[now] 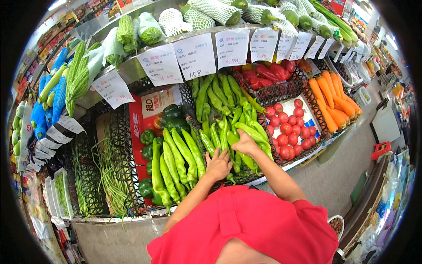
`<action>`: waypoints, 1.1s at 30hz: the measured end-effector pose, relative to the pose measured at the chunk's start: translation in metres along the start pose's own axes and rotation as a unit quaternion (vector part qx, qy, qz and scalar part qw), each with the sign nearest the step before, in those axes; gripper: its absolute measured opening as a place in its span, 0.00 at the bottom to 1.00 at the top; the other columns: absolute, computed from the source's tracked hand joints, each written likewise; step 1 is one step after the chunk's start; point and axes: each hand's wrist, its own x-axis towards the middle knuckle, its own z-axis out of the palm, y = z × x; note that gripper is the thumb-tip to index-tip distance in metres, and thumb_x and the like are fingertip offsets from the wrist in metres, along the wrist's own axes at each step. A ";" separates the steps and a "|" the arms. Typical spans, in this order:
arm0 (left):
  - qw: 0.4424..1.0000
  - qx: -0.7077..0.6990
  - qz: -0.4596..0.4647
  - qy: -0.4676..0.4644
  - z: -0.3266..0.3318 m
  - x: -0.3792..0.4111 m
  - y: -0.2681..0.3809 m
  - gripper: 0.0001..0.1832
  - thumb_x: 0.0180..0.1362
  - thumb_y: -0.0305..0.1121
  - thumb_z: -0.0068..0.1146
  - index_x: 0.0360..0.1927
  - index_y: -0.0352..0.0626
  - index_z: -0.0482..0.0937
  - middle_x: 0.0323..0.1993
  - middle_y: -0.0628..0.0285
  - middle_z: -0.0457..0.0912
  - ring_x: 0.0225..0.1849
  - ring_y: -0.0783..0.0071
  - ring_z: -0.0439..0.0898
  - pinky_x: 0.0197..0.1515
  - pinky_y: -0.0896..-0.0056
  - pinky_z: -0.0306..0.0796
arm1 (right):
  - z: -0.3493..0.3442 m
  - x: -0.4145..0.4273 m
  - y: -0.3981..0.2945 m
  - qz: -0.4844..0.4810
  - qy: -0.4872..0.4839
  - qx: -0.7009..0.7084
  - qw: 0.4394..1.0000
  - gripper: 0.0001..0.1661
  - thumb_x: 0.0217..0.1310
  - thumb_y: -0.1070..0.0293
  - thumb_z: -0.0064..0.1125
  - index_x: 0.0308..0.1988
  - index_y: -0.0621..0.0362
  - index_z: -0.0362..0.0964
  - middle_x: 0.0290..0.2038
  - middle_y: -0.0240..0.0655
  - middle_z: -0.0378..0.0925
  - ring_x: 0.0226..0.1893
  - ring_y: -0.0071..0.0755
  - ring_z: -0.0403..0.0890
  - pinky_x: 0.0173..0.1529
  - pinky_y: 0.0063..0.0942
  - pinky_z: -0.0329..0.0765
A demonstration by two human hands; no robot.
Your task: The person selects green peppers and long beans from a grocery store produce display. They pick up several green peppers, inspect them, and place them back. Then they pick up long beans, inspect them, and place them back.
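Long green peppers (227, 95) fill a black plastic basket in the middle of the display. My left hand (219, 164) rests with spread fingers on the near left part of these peppers. Just to its right, my right hand (245, 144) is on the peppers with its fingers bent; whether it grips one cannot be told. Left of my left hand, a row of long light-green peppers (174, 158) lies side by side over dark green bell peppers (145, 152), next to a red carton (135, 132).
Tomatoes (286, 128) and carrots (329, 99) lie in baskets to the right, red peppers (268, 74) behind. Green bean pods (113, 178) are at left. A metal shelf (197, 34) with price cards and netted gourds (199, 18) overhangs the back. A red stool-like object (381, 150) stands at right.
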 end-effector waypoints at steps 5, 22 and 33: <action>1.000 0.009 0.011 0.007 0.002 0.003 0.004 0.28 0.59 0.46 0.42 0.60 0.41 0.63 0.66 0.58 0.55 0.68 0.52 0.48 0.61 0.29 0.40 | -0.042 -0.007 0.012 0.040 0.014 0.260 0.965 0.41 0.33 0.73 0.63 0.53 0.72 0.62 0.37 0.44 0.76 0.33 0.33 0.77 0.40 0.25 0.73; 0.922 -0.065 0.173 0.340 -0.062 0.019 0.045 0.47 0.36 0.26 0.63 0.63 0.39 0.53 0.62 0.47 0.57 0.66 0.49 0.52 0.62 0.50 0.50 | -0.090 -0.101 0.009 -0.012 -0.182 0.569 0.802 0.36 0.52 0.55 0.55 0.55 0.69 0.61 0.36 0.51 0.75 0.27 0.37 0.77 0.26 0.27 0.74; 0.632 -0.755 -0.036 0.173 -0.066 0.020 0.069 0.11 0.52 0.29 0.60 0.36 0.36 0.72 0.25 0.61 0.76 0.24 0.72 0.76 0.28 0.72 0.72 | -0.052 -0.099 -0.003 -0.345 0.024 0.011 0.938 0.38 0.47 0.62 0.61 0.56 0.67 0.58 0.45 0.48 0.71 0.43 0.45 0.75 0.50 0.33 0.71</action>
